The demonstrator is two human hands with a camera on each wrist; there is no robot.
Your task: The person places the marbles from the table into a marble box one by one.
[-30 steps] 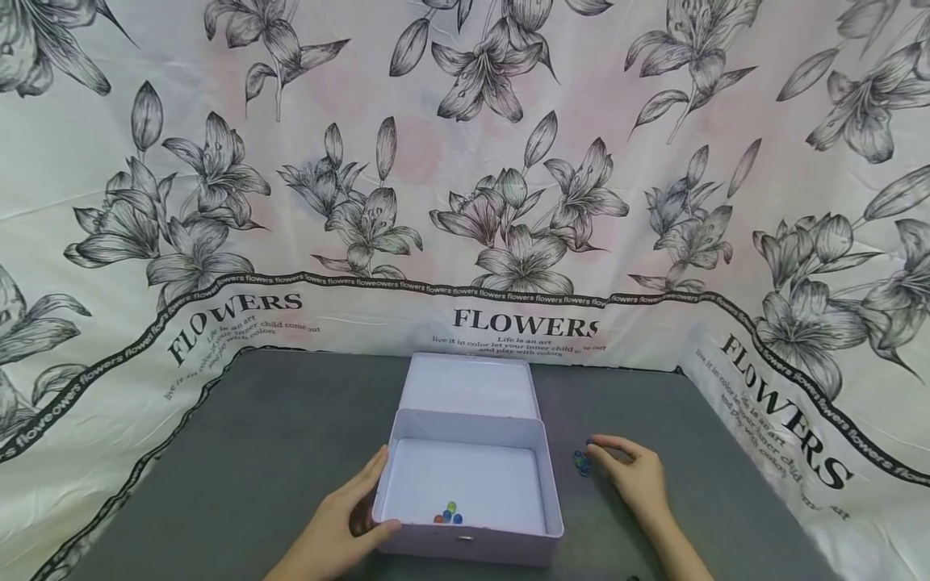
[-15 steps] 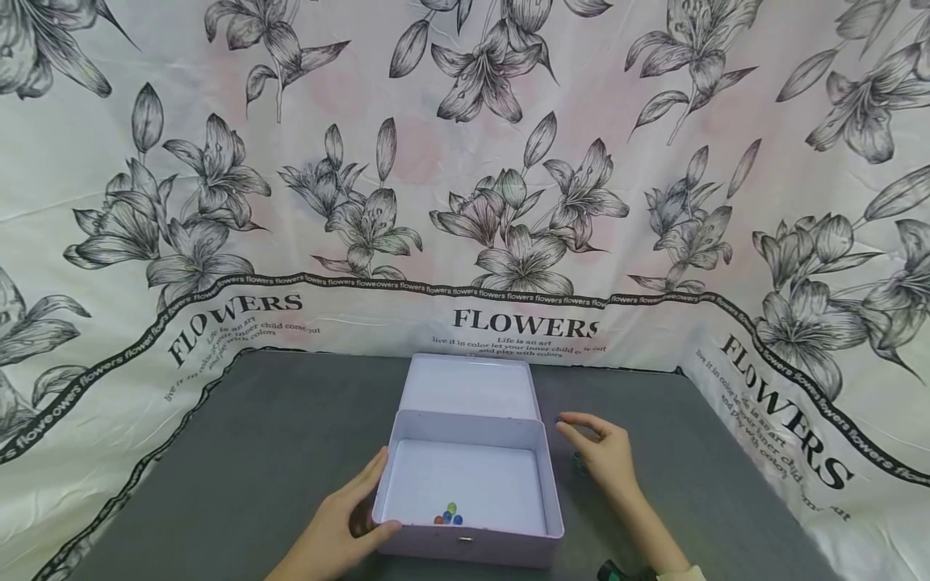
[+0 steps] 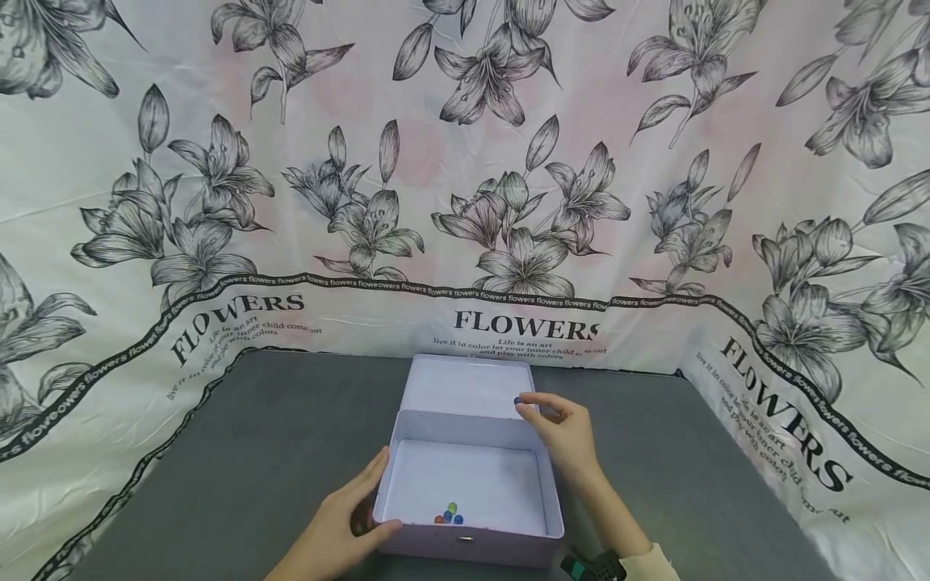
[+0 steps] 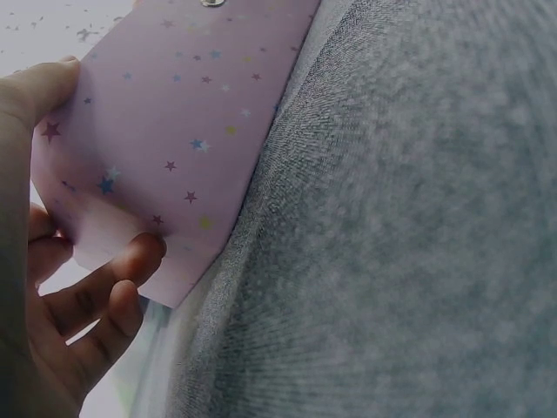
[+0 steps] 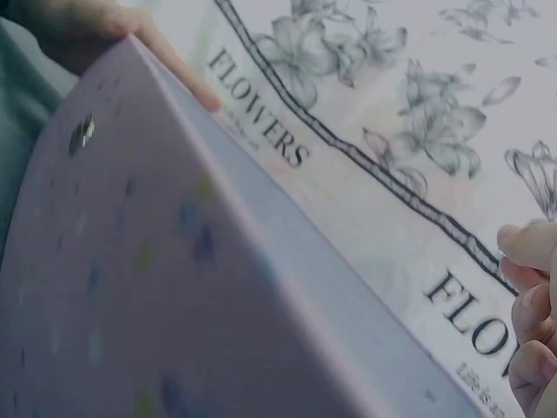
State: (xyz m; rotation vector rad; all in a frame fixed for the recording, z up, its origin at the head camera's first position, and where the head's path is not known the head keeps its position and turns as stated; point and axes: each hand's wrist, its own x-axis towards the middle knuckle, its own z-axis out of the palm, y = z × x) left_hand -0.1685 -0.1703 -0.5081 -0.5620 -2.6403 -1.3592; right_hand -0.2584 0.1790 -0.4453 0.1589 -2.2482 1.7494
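Observation:
A pale lilac metal box (image 3: 508, 546) stands on the grey table with its hinged lid (image 3: 471, 386) folded back. At its front left corner my left hand (image 3: 336, 520) holds on, thumb at the front and fingers along the left side; the left wrist view shows its star-printed wall (image 4: 165, 131). Between right thumb and forefinger a blue marble (image 3: 518, 400) is pinched, and that right hand (image 3: 569, 440) hovers over the box's back right part. Inside, near the front wall, several small marbles lie together: an orange one (image 3: 439, 520), a yellow-green one (image 3: 452, 507) and blue ones.
The dark grey tabletop (image 3: 291, 428) spreads to both sides of the box. Behind it hangs a white curtain (image 3: 407, 323) printed with lilies and lettering. A dark strap with a green patch (image 3: 577, 567) sits on the right wrist near the box's front right corner.
My right hand has lifted the blue marble from the cluster on the table and carried it left over the box. That cluster is now hidden behind the right forearm. The left hand stays put.

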